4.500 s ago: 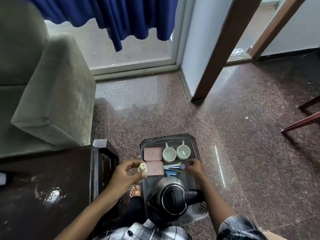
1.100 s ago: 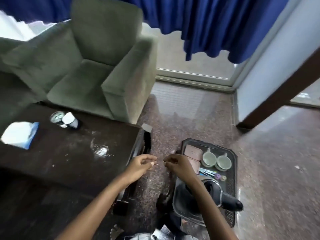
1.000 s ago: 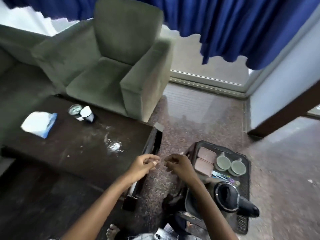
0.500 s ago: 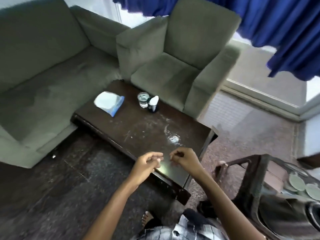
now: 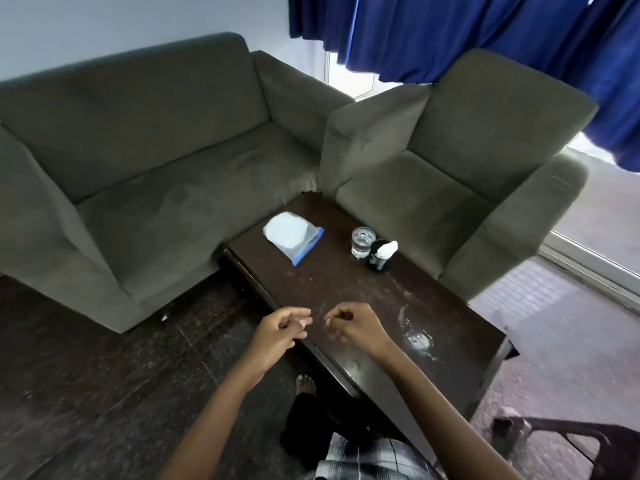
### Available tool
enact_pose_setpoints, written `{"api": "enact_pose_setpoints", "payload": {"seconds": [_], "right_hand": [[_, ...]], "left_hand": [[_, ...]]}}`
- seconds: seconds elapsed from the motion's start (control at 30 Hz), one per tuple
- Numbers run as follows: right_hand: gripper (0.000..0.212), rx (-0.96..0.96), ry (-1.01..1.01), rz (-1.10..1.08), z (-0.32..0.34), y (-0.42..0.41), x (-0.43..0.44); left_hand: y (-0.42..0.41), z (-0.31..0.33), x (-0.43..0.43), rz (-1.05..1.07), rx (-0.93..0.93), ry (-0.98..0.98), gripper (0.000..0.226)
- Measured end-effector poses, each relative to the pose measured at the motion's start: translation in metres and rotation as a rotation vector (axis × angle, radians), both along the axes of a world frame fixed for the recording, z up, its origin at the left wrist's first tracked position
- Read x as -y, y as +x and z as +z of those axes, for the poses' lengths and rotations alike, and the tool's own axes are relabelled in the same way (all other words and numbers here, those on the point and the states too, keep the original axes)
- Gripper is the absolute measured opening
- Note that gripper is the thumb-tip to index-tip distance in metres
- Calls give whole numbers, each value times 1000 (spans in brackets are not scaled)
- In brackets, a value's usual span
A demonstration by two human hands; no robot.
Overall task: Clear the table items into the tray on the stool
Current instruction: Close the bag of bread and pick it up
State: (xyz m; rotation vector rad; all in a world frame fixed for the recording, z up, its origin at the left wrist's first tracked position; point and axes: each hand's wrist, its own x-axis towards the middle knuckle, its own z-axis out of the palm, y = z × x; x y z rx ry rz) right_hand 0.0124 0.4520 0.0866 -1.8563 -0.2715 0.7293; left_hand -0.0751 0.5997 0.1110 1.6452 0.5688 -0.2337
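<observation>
Three things lie on the dark coffee table (image 5: 346, 289), all toward its far end. A clear zip bag (image 5: 292, 234) with a blue strip along one side holds something white and lies flat near the far left corner. A glass of water (image 5: 362, 242) stands upright close to the far right edge, and a black holder (image 5: 381, 259) with white tissue poking out of it stands just beside the glass, touching it or nearly so.

Both hands hang above the table's near long edge, well apart from all three items. The left hand (image 5: 277, 332) has its fingers loosely curled, thumb close to the fingertips, and holds nothing that can be seen. The right hand (image 5: 353, 325), just beside it, is curled the same way and is also empty. The two hands do not touch.

A wet smear shines on the tabletop just right of the right hand. A green sofa (image 5: 138, 150) runs along the table's left side and a matching armchair (image 5: 467, 161) stands past its far end.
</observation>
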Motion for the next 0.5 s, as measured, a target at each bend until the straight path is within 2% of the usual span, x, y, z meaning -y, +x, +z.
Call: {"api": "enact_pose_setpoints", "payload": {"seconds": [0.17,0.5], "right_hand": [[28,-46,-15,4,-18,59,-65],[24,-102,-138,-138,-50,184,-160]], "left_hand": [[54,-4,-58,41,-1,19,19],[164,-1,-164,4,-28,59,18]]}}
